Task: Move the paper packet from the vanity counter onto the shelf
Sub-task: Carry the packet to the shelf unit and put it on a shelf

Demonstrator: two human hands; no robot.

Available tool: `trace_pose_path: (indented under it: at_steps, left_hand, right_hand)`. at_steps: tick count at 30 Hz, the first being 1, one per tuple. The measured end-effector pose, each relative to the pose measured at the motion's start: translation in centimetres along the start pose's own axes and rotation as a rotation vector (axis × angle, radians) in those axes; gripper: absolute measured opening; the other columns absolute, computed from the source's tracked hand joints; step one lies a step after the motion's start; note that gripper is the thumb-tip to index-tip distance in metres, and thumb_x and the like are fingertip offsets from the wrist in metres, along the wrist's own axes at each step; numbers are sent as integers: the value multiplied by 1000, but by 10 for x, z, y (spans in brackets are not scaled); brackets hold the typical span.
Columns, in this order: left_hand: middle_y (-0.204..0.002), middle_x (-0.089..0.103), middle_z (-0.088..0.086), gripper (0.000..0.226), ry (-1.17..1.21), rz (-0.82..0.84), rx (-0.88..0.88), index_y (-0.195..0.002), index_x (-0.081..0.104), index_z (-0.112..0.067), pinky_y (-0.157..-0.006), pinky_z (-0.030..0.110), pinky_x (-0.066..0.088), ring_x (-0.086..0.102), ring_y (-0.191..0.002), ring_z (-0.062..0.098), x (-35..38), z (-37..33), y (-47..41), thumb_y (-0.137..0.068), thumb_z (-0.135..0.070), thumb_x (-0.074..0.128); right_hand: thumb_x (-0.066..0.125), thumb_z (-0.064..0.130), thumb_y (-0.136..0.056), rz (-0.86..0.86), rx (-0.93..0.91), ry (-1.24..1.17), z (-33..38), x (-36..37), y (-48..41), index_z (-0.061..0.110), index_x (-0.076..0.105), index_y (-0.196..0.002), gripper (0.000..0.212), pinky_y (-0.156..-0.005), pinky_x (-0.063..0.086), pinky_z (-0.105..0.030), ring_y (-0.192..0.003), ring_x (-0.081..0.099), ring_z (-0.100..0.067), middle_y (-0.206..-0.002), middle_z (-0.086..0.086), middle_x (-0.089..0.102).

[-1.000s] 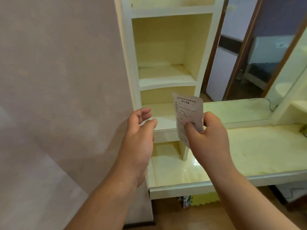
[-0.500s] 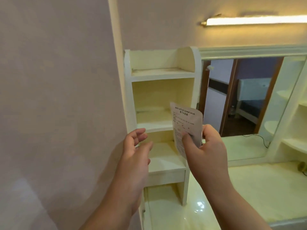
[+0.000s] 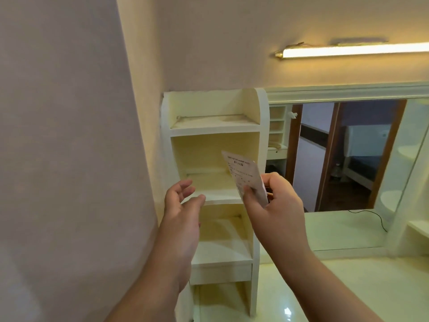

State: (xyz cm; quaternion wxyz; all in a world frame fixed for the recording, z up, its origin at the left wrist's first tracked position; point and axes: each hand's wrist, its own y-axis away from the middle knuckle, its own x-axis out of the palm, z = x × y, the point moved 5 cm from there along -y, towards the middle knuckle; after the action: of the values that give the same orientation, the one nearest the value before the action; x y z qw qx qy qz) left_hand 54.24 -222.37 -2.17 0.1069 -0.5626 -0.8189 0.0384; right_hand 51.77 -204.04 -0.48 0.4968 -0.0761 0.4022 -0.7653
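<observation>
My right hand (image 3: 274, 205) pinches a white paper packet (image 3: 243, 175) with printed text, held upright and tilted left in front of the cream shelf unit (image 3: 214, 131). The packet's top corner overlaps the middle compartment opening. My left hand (image 3: 181, 217) hovers open to the left of the packet, fingers spread, at the level of the middle shelf board (image 3: 222, 198). The glossy vanity counter (image 3: 348, 287) lies below right.
A large mirror (image 3: 348, 159) stands right of the shelf unit, with a tube lamp (image 3: 355, 51) above it. A plain wall (image 3: 58, 159) closes in the left side. A thin black cable (image 3: 376, 217) shows in the mirror's lower part.
The view has tilted upward, so the shelf unit's top tier and the lamp show. Both hands rose with the packet, which now leans further left toward the middle compartment.
</observation>
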Motion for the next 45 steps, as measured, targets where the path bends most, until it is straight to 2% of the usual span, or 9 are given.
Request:
trace_pose_path:
  at_steps: [4,8,12,20,23,31,36,43,45]
  left_hand:
    - [-125,57,-25,30,-1,-31,15,-117,57,-49,-104,44,48,54,-89,-25,9,11,-8,-98,-26,58]
    - [-124,57,-25,31,-11,-62,28,-119,56,-49,-98,40,49,56,-87,-24,13,22,-17,-99,-25,58]
    - [-126,56,-27,31,-28,-54,15,-116,55,-52,-90,33,47,55,-92,-24,18,29,-27,-98,-27,58]
    - [-116,56,-39,37,-43,-98,-34,-111,57,-58,-100,39,46,53,-97,-23,17,42,-49,-76,-45,60]
    - [-109,54,-45,38,-35,-103,-61,-108,57,-62,-103,39,45,51,-101,-23,15,48,-57,-72,-48,59]
    - [-122,53,-38,40,-46,-130,-88,-110,57,-62,-106,43,45,50,-112,-17,12,60,-79,-72,-50,58]
    - [-120,55,-37,38,-47,-133,-98,-108,59,-64,-106,43,46,52,-104,-22,12,68,-87,-73,-48,59]
    - [-105,57,-43,37,-46,-126,-110,-105,61,-63,-101,39,48,53,-98,-23,11,72,-96,-73,-46,60]
    - [-109,56,-40,38,-47,-126,-105,-106,61,-63,-100,38,48,53,-97,-23,11,72,-98,-72,-46,60]
  right_hand:
    - [75,15,-88,43,-181,95,-10,17,-18,16,68,-91,8,-70,54,-26,-85,60,-13,-91,7,63]
    - [75,4,-83,108,-294,137,-24,45,-30,7,71,-91,10,-72,56,-35,-85,60,-20,-95,-3,67]
    - [74,1,-78,188,-353,227,-36,76,-43,4,69,-85,9,-68,54,-43,-79,61,-29,-92,-8,68]
    - [74,-2,-66,294,-362,386,-65,133,-55,4,70,-77,13,-65,49,-39,-75,62,-34,-83,-11,70]
    - [74,2,-66,341,-340,444,-78,150,-56,5,74,-79,13,-65,49,-39,-78,64,-36,-85,-10,73]
    - [62,33,-79,427,-231,567,-99,177,-66,18,83,-97,31,-78,42,-38,-95,59,-29,-102,-3,67]
    - [48,41,-83,495,-155,633,-108,186,-73,28,79,-112,44,-89,35,-40,-114,50,-28,-123,-1,61]
    - [42,45,-85,588,-70,606,-117,196,-91,33,74,-123,51,-96,28,-44,-123,41,-27,-136,0,54]
    - [40,47,-85,632,-46,608,-123,197,-94,36,69,-130,54,-100,29,-46,-127,39,-28,-142,0,51]
